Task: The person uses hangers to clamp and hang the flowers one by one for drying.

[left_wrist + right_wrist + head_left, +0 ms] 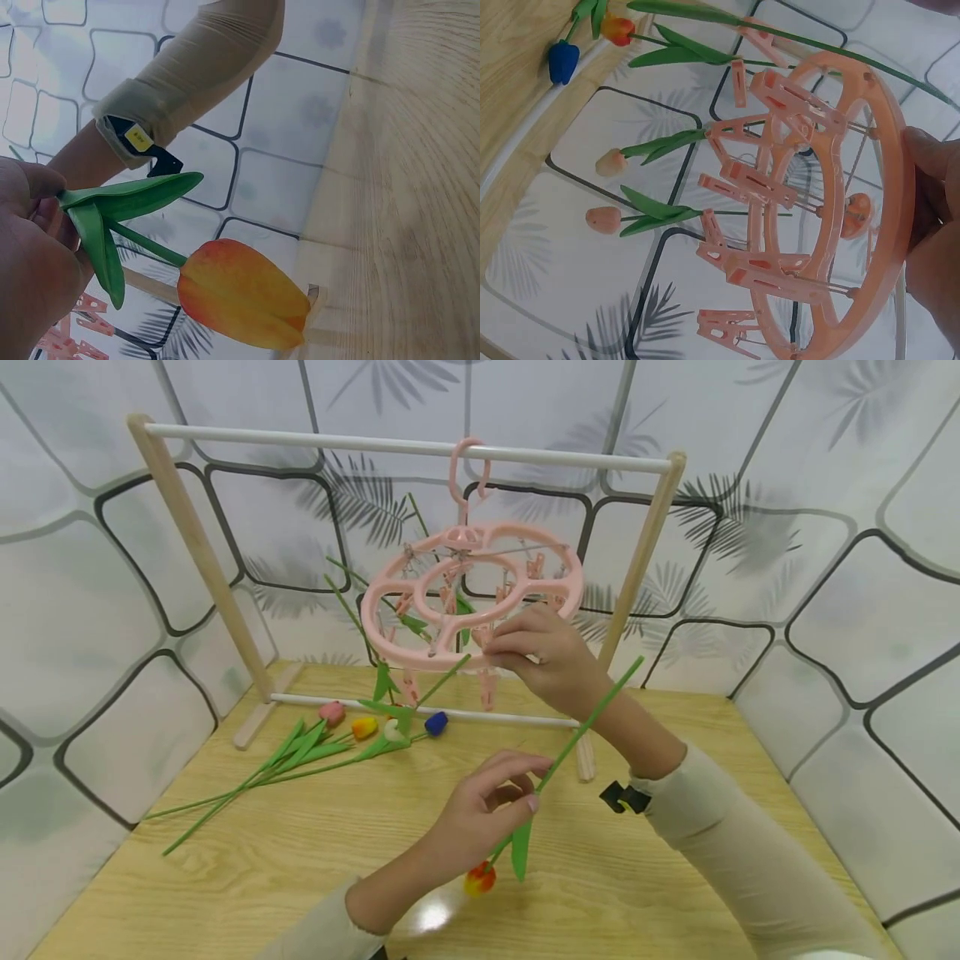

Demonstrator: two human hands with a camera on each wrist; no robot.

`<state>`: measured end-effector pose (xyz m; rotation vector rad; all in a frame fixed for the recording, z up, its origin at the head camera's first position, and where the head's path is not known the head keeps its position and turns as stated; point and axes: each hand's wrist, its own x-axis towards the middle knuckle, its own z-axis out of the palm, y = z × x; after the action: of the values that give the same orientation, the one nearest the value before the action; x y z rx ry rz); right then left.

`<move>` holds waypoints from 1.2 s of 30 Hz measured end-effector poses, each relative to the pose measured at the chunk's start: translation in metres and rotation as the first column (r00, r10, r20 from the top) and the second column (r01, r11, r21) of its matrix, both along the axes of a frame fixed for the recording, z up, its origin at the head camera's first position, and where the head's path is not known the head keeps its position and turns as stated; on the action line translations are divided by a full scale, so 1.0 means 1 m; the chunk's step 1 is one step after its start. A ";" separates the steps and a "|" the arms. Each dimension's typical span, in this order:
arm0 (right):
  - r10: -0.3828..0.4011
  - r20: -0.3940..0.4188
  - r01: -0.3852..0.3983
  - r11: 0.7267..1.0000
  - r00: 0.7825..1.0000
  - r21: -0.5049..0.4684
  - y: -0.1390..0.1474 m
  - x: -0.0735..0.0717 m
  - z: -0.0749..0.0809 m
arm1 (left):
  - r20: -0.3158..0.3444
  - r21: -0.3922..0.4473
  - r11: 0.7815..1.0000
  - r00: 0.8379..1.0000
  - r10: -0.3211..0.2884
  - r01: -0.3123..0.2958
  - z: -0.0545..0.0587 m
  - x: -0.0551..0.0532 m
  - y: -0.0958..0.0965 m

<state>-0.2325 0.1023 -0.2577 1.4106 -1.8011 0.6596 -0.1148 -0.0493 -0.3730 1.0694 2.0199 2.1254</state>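
My left hand [487, 806] pinches the green stem of an orange-red and yellow artificial tulip [480, 878]. That flower hangs head down; its bloom [244, 292] and leaves fill much of the left wrist view. With thumb and fingers my right hand [551, 656] holds the near rim of a round pink clip hanger [382, 647]. Pink clips [769, 274] dangle from the ring, and several grip tulip stems. Among the clipped flowers are a pink tulip [604, 220], a pale peach tulip [611, 163] and an orange-red tulip [619, 30], all blooms downward.
The hanger hooks over a white bar [300, 437] on a wooden-legged rack [202, 552]. On the wood-grain table [337, 860] lie loose tulips, including a pink tulip [332, 713], a yellow-orange tulip [364, 727] and a blue tulip [436, 723]. Patterned cloth walls surround the table.
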 end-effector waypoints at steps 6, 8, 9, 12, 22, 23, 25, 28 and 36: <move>0.014 0.039 -0.014 1.000 0.999 -0.004 -0.012 0.006 0.000 | -0.020 0.004 1.000 1.000 -0.009 0.009 -0.002 0.002 0.001; 0.008 0.036 -0.008 1.000 0.999 -0.005 -0.016 0.008 0.000 | -0.020 0.002 1.000 1.000 -0.015 0.015 -0.002 0.003 0.001; 0.004 0.034 -0.004 1.000 0.999 -0.003 -0.018 0.010 0.000 | -0.019 0.003 1.000 1.000 -0.018 0.018 -0.002 0.003 0.001; -0.018 0.009 0.017 1.000 1.000 0.006 -0.024 0.012 -0.001 | -0.012 0.003 1.000 1.000 -0.021 0.021 -0.001 0.003 0.001; -0.042 -0.052 0.043 0.999 0.998 0.019 -0.030 0.019 -0.001 | 0.010 -0.027 0.999 1.000 -0.028 0.029 0.002 0.006 0.002; -0.043 -0.056 0.044 0.999 0.997 0.016 -0.029 0.019 -0.001 | 0.009 -0.028 0.999 1.000 -0.028 0.028 0.003 0.006 0.002; -0.045 -0.062 0.046 0.999 0.997 0.005 -0.028 0.020 -0.002 | 0.006 -0.031 0.999 1.000 -0.028 0.028 0.003 0.007 0.002; -0.050 -0.055 0.050 0.999 0.997 -0.014 -0.025 0.020 -0.003 | -0.001 -0.042 0.999 1.000 -0.025 0.025 0.003 0.008 0.002; -0.020 -0.051 0.017 0.999 0.999 -0.052 -0.017 0.022 -0.005 | 0.008 -0.054 0.998 0.999 -0.035 0.036 0.004 0.009 0.002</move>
<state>-0.2107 0.0852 -0.2622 1.3635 -1.7433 0.6500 -0.1061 -0.0476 -0.3694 1.0803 2.0277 2.0421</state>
